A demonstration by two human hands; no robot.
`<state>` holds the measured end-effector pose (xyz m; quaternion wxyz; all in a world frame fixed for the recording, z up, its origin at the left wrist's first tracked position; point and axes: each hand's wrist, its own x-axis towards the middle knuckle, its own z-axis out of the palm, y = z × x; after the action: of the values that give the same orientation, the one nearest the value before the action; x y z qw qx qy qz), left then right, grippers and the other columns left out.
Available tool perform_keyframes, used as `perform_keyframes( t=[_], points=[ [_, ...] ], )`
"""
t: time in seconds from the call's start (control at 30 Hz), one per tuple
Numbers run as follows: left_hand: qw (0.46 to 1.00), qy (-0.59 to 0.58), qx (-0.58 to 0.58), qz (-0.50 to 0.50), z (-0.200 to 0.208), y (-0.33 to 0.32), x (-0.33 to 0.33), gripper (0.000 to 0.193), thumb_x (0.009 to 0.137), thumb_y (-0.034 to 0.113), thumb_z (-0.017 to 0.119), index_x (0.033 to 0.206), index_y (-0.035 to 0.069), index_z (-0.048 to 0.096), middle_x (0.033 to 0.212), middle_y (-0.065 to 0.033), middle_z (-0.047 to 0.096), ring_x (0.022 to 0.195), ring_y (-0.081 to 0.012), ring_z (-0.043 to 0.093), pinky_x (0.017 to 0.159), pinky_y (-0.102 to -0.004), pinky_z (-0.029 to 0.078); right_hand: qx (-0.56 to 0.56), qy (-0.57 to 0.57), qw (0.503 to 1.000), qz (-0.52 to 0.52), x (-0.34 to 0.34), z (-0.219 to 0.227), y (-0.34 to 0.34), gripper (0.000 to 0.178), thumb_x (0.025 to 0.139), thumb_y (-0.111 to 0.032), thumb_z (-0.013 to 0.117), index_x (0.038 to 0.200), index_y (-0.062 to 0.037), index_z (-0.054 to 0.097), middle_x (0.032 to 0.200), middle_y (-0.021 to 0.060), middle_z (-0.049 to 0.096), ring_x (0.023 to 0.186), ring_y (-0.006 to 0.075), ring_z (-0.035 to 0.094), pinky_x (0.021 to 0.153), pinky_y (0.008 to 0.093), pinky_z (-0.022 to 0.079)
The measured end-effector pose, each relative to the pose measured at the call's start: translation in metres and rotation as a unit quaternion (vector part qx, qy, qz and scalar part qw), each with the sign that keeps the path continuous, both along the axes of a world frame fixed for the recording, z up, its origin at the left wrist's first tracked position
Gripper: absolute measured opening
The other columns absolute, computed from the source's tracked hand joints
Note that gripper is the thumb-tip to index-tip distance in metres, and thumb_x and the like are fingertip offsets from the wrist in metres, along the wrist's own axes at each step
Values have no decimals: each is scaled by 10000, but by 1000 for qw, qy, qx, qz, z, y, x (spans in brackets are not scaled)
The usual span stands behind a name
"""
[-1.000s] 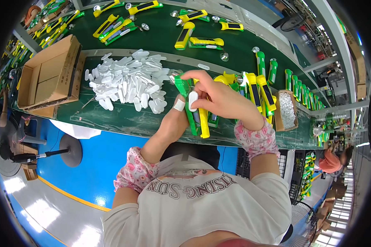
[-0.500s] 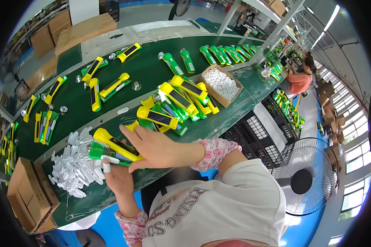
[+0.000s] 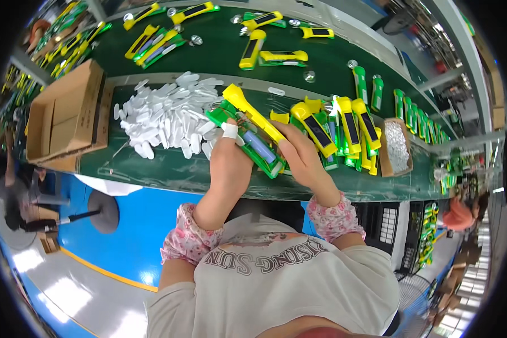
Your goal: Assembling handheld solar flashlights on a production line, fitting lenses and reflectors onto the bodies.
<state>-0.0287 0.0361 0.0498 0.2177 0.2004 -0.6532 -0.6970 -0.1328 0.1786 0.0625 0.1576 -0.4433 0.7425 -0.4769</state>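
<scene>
In my left hand (image 3: 229, 166) lies a green flashlight housing half (image 3: 268, 165), its inside showing a blue-violet battery (image 3: 258, 145) and some thin wires. White tape wraps a digit of that hand, which grips the housing near its head end. My right hand (image 3: 307, 156) has its fingers round the lower end of a yellow flashlight shell (image 3: 243, 102). The shell is tilted beside the green half, with a gap between them at the battery. Loose white oval plastic pieces (image 3: 172, 115) form a pile just left of my hands.
Several yellow-and-green flashlights (image 3: 352, 127) are heaped right of my hands, by a carton of small white parts (image 3: 396, 149). An empty cardboard box (image 3: 67, 112) stands left. More flashlights (image 3: 253, 50) lie on the far green belt (image 3: 208, 56). Black crates (image 3: 386, 222) stand below the table's right side.
The whole view has swung round, so the pile and box now sit higher. My right hand, earlier across the top of the yellow shell, now holds its lower end, and more of the battery shows.
</scene>
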Motion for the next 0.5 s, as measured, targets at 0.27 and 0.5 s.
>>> perform_keyframes(
  t=[0.27, 0.5],
  points=[
    [995, -2, 54, 86, -38, -11, 1, 207, 1012, 124, 449, 1147, -13, 527, 944, -88, 591, 838, -181, 597, 688, -347, 506, -76, 59, 995, -1, 23, -16, -24, 399, 996, -173, 456, 1330, 35, 518, 973, 147, 608, 789, 239, 582, 752, 352, 471],
    [881, 180, 429, 82, -31, -7, -5, 217, 1009, 193, 461, 1151, 45, 535, 1025, -72, 607, 934, -165, 601, 788, -303, 482, 9, 144, 988, -52, 53, -6, -26, 550, 900, -51, 579, 1436, -60, 454, 964, 143, 528, 782, 277, 543, 728, 339, 474]
  ],
)
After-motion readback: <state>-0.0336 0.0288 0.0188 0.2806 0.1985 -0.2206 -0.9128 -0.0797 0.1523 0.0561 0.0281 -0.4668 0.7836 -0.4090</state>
